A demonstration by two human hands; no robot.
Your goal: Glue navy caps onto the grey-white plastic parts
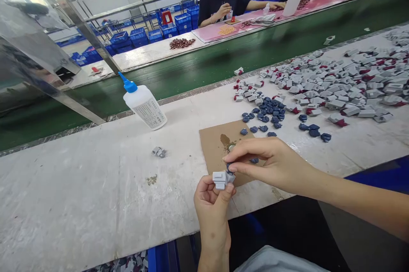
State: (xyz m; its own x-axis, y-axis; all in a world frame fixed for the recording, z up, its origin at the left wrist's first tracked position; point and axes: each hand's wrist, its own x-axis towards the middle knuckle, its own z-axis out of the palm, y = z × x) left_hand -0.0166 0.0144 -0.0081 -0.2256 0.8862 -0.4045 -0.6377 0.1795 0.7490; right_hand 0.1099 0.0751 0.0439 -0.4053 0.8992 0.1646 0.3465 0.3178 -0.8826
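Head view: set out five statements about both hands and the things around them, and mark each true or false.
1. The left hand holds a gray piece. True.
2. The near white bottle is lying on its side. False: it stands on its base, its blue nozzle at the top.
3. The right hand pinches a dark blue piece. True.
4. The brown cardboard lies beyond the green belt. False: it lies on the near white bench, by the hands.
5. The large gray heap is on the picture's left side. False: it spreads over the right side.
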